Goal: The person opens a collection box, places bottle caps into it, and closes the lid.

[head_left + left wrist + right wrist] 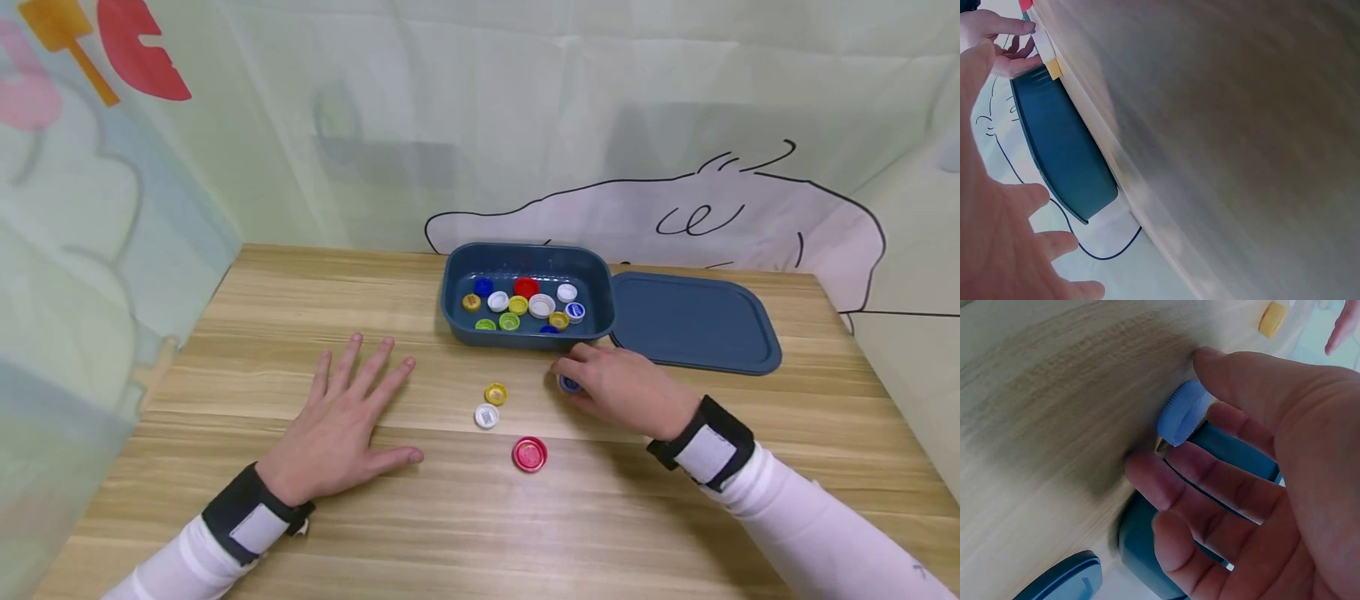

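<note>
My right hand (618, 387) is low over the table by the box's near right corner, fingers curled round a blue bottle cap (1185, 412). In the right wrist view, thumb and fingertips surround this ridged cap close to the wood. My left hand (337, 429) rests on the table, fingers spread and holding nothing. Between the hands lie a yellow cap (496, 394), a white cap (487, 416) and a larger red cap (530, 454). Behind them stands a dark blue box (452, 312) with several caps in it, among them a red cap (527, 287).
The flat blue lid (697, 321) lies right of the box, beside its wall. A printed cloth (525, 108) hangs behind the wooden table (420, 533) and along its sides. Both wrists wear black straps (705, 446).
</note>
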The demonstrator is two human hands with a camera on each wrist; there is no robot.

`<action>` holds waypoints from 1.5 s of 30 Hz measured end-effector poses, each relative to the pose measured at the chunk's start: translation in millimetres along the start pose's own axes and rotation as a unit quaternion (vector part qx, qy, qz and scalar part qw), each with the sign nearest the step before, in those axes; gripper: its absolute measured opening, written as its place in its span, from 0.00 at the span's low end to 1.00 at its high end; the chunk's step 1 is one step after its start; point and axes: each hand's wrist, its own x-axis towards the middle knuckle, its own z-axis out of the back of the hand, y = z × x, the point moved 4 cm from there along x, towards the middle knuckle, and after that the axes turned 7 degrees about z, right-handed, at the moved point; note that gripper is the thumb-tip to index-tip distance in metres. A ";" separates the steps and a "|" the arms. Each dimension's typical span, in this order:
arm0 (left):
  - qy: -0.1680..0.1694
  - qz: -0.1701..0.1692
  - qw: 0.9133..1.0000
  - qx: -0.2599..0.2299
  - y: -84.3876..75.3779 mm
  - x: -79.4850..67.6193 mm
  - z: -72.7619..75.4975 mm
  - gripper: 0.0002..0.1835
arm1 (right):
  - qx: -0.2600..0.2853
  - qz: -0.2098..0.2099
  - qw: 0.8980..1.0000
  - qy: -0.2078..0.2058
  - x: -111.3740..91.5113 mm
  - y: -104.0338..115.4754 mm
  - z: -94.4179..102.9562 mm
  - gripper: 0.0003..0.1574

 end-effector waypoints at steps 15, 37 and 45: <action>0.000 0.001 1.000 0.002 0.5 -0.6 1.0 0.57 | 0.014 0.002 1.000 -0.004 5.5 7.0 23.0 0.19; -0.002 -0.004 1.000 -0.001 0.6 -2.4 1.6 0.57 | 0.020 -0.030 0.999 -0.014 75.1 -30.1 54.2 0.24; 0.001 0.001 1.000 0.000 0.9 -3.0 1.7 0.57 | 0.034 -0.062 0.997 0.012 82.5 -42.4 38.9 0.28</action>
